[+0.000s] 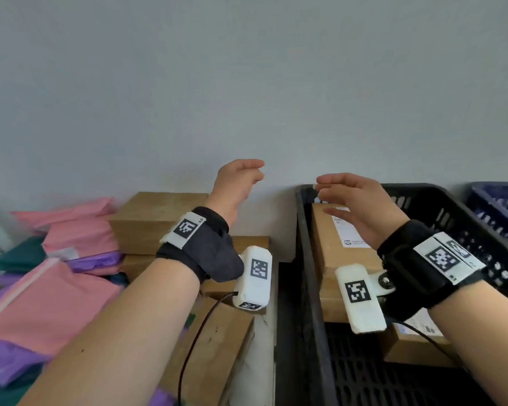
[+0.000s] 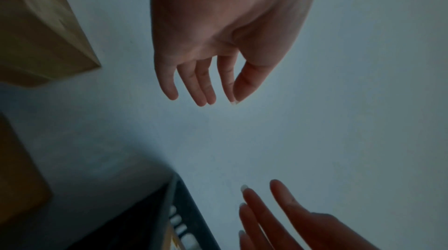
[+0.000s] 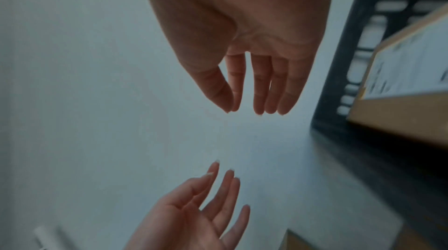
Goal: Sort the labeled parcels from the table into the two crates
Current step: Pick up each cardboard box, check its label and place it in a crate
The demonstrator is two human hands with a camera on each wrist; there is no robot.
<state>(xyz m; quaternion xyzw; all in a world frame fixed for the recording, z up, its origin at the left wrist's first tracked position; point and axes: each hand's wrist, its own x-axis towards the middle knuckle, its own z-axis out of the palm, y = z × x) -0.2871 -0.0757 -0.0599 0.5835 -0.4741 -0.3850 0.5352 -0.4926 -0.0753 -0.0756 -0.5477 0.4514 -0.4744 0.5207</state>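
Both hands are raised in front of the wall, palms facing each other, and neither holds anything. My left hand [image 1: 241, 178] hovers above the brown cardboard parcels [image 1: 159, 221] stacked on the table. My right hand [image 1: 352, 197] hangs over the black crate [image 1: 302, 259], fingers straight. Inside that crate lies a brown parcel [image 1: 340, 259] with a white label [image 1: 348, 230]; a second labeled box [image 1: 417, 344] lies nearer me. In the left wrist view the left hand [image 2: 208, 81] has relaxed fingers. The right hand [image 3: 252, 91] looks the same in its own view.
Pink [image 1: 41, 300], purple [image 1: 94, 263] and teal [image 1: 15, 254] mailer bags pile up at the left of the table. More cardboard boxes [image 1: 217, 347] lie under my left forearm. A dark blue crate [image 1: 499, 206] stands at the far right, behind the black one.
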